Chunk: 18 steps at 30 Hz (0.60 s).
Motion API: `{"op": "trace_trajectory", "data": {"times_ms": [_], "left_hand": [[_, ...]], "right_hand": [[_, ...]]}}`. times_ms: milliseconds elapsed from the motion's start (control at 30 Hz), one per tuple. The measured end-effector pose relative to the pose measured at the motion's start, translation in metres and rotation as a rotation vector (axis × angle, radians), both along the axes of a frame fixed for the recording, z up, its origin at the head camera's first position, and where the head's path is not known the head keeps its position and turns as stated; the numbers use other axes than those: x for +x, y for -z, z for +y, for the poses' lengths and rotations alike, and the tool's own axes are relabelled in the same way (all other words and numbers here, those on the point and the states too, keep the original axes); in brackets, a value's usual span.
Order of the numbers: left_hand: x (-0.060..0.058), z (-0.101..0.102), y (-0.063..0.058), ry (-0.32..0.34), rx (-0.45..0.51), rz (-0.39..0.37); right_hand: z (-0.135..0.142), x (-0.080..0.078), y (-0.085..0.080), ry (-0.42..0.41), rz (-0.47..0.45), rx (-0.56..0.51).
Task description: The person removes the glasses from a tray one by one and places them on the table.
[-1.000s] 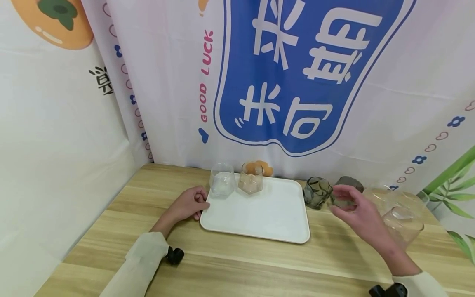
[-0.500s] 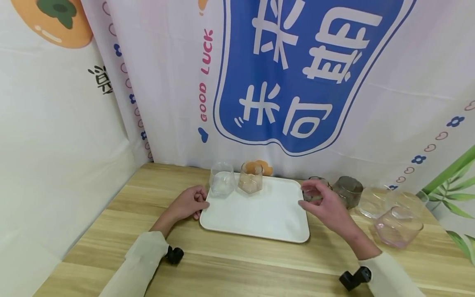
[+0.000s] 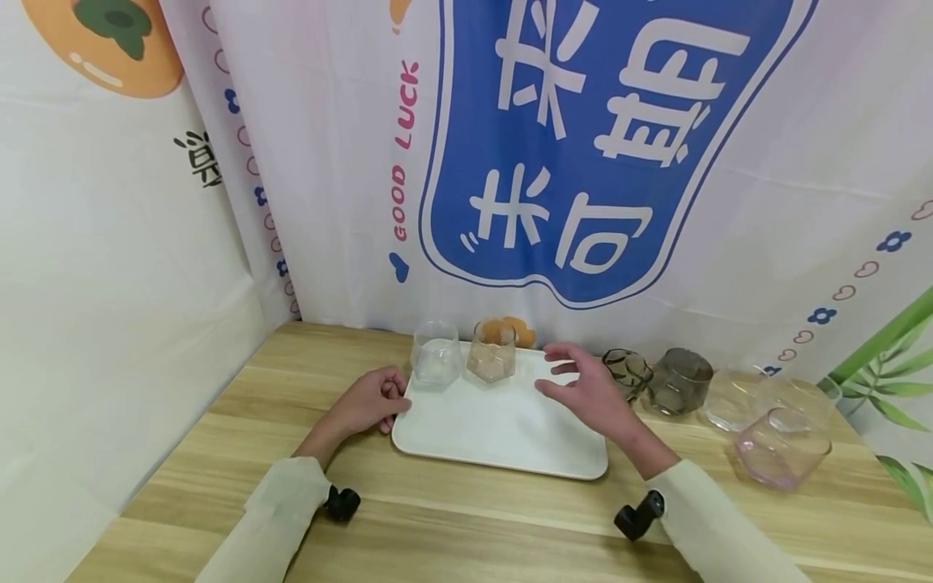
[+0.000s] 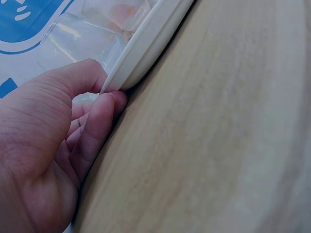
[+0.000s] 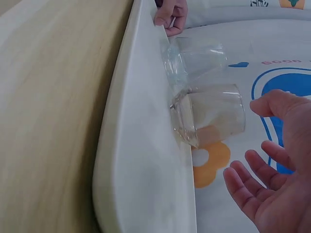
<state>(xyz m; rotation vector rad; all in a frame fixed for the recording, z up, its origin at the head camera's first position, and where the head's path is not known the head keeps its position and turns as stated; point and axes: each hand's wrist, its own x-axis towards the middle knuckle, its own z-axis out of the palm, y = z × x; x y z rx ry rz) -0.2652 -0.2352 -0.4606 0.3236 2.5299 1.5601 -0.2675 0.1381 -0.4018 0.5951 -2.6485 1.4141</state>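
My left hand (image 3: 372, 397) pinches the left edge of a white tray (image 3: 503, 433), which lies on the wooden table; the left wrist view shows the thumb and curled fingers at its rim (image 4: 141, 53). Two glasses stand on the tray's back part: a clear glass (image 3: 436, 356) at the left and an amber-tinted glass (image 3: 492, 356) beside it. Above the tray's right part, my right hand (image 3: 594, 393) holds nothing. Its fingers are spread and loosely bent, apart from the amber glass, as the right wrist view of the hand (image 5: 277, 165) also shows.
Right of the tray stand a dark faceted glass (image 3: 632, 374), a smoky grey glass (image 3: 681, 382), pale glasses (image 3: 729, 401) that overlap, and a pink-tinted glass (image 3: 783, 453). A printed cloth (image 3: 350, 202) hangs behind the table (image 3: 437, 518).
My right hand has moved left from beside the dark glasses, past the tray's right edge, to above the tray near the amber glass. The left hand and the glasses have stayed in place.
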Motion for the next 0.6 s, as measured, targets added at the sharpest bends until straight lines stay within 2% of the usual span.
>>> {"op": "trace_trajectory", "data": {"times_ms": [333,600], "left_hand": [[-0.001,-0.002,0.003,-0.007,0.0,-0.006],[-0.002,-0.003,0.003,0.003,0.006,0.001]], "right_hand": [[-0.036,-0.02,0.0,-0.004,-0.031,0.023],[-0.057,-0.036,-0.001,0.024,-0.037,0.051]]}}
